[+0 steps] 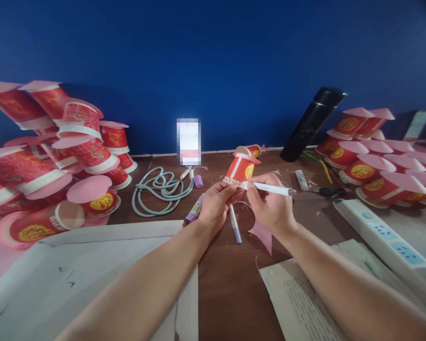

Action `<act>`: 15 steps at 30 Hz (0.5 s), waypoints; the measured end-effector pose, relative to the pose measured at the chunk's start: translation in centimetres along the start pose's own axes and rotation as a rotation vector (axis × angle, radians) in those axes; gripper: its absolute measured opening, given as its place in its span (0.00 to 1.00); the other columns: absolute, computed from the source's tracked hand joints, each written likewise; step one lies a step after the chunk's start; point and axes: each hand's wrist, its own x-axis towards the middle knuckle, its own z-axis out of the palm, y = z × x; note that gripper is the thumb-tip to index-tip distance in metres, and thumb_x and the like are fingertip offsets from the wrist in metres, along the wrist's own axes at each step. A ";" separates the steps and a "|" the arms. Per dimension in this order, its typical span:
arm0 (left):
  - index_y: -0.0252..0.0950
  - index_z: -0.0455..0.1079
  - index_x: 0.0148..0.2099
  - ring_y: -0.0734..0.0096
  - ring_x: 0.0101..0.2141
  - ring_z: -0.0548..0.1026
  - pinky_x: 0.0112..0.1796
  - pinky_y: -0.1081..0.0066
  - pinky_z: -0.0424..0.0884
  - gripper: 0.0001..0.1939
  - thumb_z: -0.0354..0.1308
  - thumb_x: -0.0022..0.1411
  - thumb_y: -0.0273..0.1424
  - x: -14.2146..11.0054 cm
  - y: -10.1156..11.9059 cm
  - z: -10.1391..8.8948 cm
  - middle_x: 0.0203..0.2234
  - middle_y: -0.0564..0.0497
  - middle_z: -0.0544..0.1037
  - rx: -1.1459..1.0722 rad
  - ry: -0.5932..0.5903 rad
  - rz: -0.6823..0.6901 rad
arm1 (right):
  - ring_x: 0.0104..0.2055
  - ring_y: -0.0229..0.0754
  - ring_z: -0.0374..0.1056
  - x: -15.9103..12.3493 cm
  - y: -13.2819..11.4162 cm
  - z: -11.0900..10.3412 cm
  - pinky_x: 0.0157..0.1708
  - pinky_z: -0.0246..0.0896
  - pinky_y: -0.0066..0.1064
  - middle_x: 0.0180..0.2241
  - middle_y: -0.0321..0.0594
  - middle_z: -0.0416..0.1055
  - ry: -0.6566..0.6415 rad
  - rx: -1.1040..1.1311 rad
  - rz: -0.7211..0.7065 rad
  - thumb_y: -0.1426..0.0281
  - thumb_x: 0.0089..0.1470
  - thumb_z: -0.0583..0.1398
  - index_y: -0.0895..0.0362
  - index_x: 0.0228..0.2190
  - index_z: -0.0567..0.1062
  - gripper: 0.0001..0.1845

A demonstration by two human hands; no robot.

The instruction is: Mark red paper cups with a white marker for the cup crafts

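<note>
A red paper cup (237,168) with a gold emblem and a pink paper disc on its upper end is held over the middle of the table. My left hand (217,203) is closed on the cup's white rim, where dark zigzag marks show. In my right hand (272,203) a white marker pen (271,188) is gripped, its tip end at the rim beside the marks. Beneath the hands lies a second pen or cap piece, white with a grey-purple end (236,232). Behind the held cup another red cup (254,150) lies on its side.
Red cups with pink discs are piled at left (80,118) and right (371,168). A coiled cable (138,194), glue stick (194,208), black bottle (310,125), power strip (386,232), white board (102,274), papers (298,293) and pink scraps (261,234) lie around.
</note>
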 end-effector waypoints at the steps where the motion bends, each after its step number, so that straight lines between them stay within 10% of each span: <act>1: 0.30 0.70 0.28 0.77 0.29 0.75 0.39 0.75 0.70 0.08 0.66 0.46 0.27 0.0 0.0 0.0 0.25 0.50 0.77 -0.002 0.000 0.000 | 0.30 0.39 0.69 0.0 0.0 0.0 0.29 0.61 0.29 0.30 0.37 0.73 -0.001 -0.003 -0.002 0.65 0.53 0.57 0.55 0.32 0.69 0.06; 15: 0.30 0.68 0.27 0.78 0.27 0.75 0.35 0.76 0.70 0.07 0.65 0.47 0.26 0.0 0.1 0.0 0.24 0.50 0.76 -0.008 0.015 -0.010 | 0.29 0.39 0.68 0.2 -0.1 -0.1 0.29 0.61 0.29 0.29 0.37 0.72 -0.016 -0.021 -0.031 0.65 0.53 0.57 0.55 0.31 0.69 0.06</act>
